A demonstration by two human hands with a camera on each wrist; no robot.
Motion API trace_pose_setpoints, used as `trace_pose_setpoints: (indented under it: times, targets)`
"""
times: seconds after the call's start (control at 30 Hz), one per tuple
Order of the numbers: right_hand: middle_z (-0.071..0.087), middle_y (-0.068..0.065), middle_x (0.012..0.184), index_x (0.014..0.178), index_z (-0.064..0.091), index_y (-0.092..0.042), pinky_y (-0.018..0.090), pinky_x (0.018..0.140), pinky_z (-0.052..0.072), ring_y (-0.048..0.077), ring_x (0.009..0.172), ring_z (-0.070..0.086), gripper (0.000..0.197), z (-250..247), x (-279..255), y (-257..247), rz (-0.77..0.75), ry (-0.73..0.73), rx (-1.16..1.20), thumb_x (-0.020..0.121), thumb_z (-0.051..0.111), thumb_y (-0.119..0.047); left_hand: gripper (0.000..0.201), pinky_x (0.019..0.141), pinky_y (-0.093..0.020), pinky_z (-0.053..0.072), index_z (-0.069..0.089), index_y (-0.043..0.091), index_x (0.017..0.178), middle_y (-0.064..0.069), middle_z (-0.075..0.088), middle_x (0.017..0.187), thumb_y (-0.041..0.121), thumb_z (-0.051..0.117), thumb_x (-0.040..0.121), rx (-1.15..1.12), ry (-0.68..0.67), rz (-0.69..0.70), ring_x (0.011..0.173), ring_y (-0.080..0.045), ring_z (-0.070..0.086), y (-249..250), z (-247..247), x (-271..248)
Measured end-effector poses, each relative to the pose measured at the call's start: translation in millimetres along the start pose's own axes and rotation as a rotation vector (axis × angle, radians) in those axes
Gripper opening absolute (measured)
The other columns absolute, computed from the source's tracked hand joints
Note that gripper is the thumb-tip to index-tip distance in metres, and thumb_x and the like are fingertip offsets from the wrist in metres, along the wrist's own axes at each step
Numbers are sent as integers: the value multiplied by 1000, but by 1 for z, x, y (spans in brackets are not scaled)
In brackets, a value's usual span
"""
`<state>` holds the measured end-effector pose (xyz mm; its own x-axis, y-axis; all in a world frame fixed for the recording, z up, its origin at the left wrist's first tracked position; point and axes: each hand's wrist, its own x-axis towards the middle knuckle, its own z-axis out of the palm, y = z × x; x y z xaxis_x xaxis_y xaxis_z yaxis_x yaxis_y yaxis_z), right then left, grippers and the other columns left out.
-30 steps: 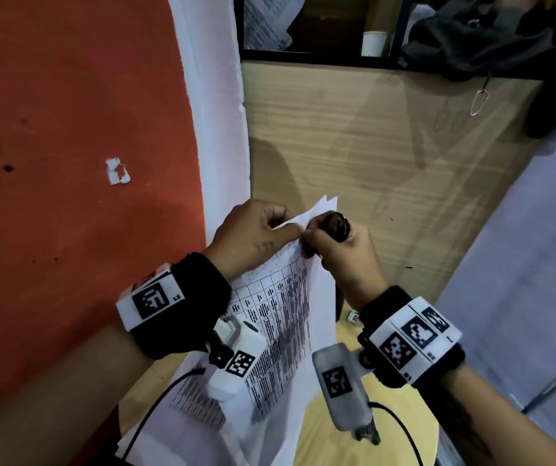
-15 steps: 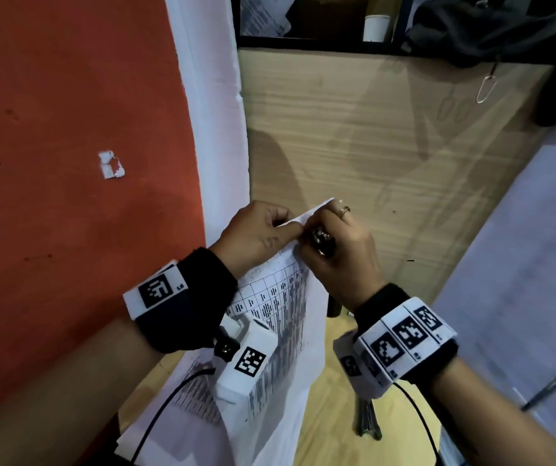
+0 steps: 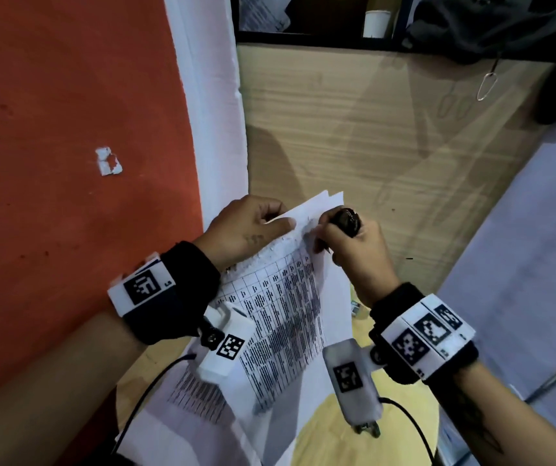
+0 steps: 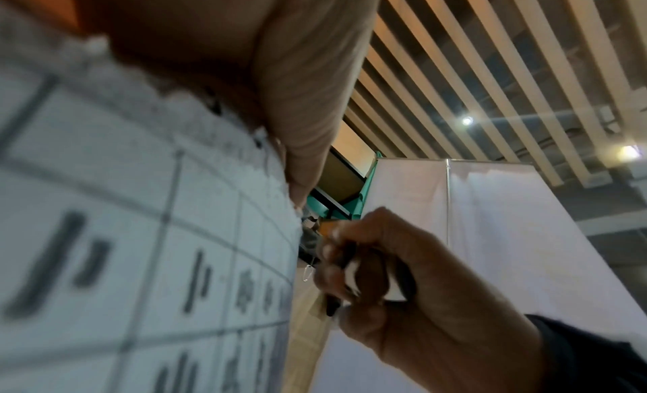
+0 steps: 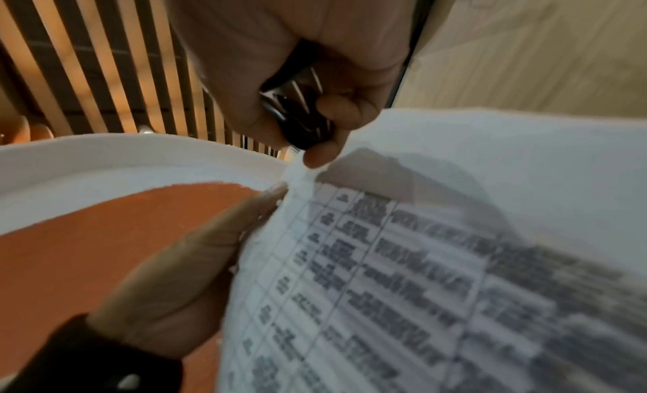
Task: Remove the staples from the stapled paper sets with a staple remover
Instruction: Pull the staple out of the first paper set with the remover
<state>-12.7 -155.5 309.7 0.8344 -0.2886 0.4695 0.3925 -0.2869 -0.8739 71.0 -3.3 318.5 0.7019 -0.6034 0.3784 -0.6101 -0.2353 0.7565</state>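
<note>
The left hand [image 3: 248, 230] pinches the top corner of the stapled paper set [image 3: 290, 307], held up in the air. Just beside it, the right hand [image 3: 354, 250] clenches the black staple remover [image 3: 347, 222] against that corner.

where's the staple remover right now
In the head view, the staple remover sits in the right hand's grip, at the top corner of the paper set, which the left hand pinches.

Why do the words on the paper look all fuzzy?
Left wrist view: the paper set sits very close to the camera, so its print blurs. Right wrist view: same smear. Head view: table print sharper, still unreadable; dim light, soft shadows on the wooden panel.
</note>
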Motion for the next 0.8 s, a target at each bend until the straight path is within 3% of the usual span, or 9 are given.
trace_pose_setpoints:
  times: [0.1, 0.17, 0.27, 0.37, 0.43, 0.53, 0.63, 0.73, 0.8]
  targets:
    - [51, 8, 50, 61, 55, 5, 14, 43, 34, 4, 41, 45, 18, -11, 0, 8, 78, 50, -148, 70, 58, -11, 30, 70, -37, 48, 65, 37, 76, 12, 64, 66, 63, 52, 68, 113, -9, 30, 66, -11, 56, 1, -9, -1]
    - [52, 7, 50, 55, 53, -2, 23, 49, 33, 13, 47, 46, 24, -18, 0, 18, 138, 44, -386, 61, 53, -25, 36, 72, -39, 50, 64, 32, 79, 7, 67, 71, 64, 52, 68, 157, -25, 37, 68, -15, 59, 1, -13, -2]
    - [45, 2, 53, 51, 39, -14, 28, 50, 24, 24, 55, 41, 27, -24, -1, 33, 221, -38, -708, 71, 53, -25, 50, 67, -37, 44, 64, 21, 79, 6, 61, 67, 67, 50, 66, 228, -42, 70, 64, -16, 53, -3, -17, 0]
    - [48, 3, 69, 66, 50, -12, 31, 53, 25, 28, 70, 44, 18, -22, 0, 41, 220, 13, -973, 82, 52, -21, 60, 73, -44, 47, 64, 12, 82, -10, 63, 77, 68, 49, 68, 279, -66, 71, 75, -30, 57, -7, -20, 2]
    - [44, 1, 73, 66, 47, -12, 32, 57, 27, 25, 75, 42, 17, -21, 2, 43, 199, 63, -877, 80, 56, -17, 61, 73, -45, 47, 63, 10, 82, -13, 63, 78, 68, 49, 68, 280, -89, 60, 75, -32, 57, -10, -23, 3]
    - [50, -2, 79, 74, 47, -21, 30, 62, 40, 20, 78, 53, 27, -21, 7, 41, 223, 59, -407, 69, 72, -11, 51, 63, -34, 41, 64, 15, 79, -8, 61, 71, 64, 55, 71, 260, -126, 38, 62, -14, 49, -10, -27, 4]
    - [59, 3, 70, 95, 52, -14, 19, 45, 39, 4, 50, 56, 34, -16, 9, 33, 355, -62, 46, 73, 72, 3, 26, 56, -19, 36, 65, 18, 77, 9, 56, 62, 43, 66, 80, 200, -170, 24, 55, 1, 45, -6, -29, 5]
    - [57, -2, 47, 68, 52, -9, 14, 38, 31, 6, 38, 48, 21, -14, 11, 25, 416, -34, 149, 79, 65, 4, 12, 56, -15, 38, 65, 18, 76, 8, 61, 65, 26, 71, 83, 148, -159, 44, 57, 3, 49, -1, -29, 5]
    - [57, -5, 44, 66, 54, -10, 11, 36, 34, 4, 37, 51, 23, -16, 13, 26, 431, 31, 211, 81, 63, 5, 8, 65, -19, 47, 67, 13, 80, 1, 70, 77, 17, 75, 78, 112, -151, 33, 66, -1, 59, -1, -35, 2]
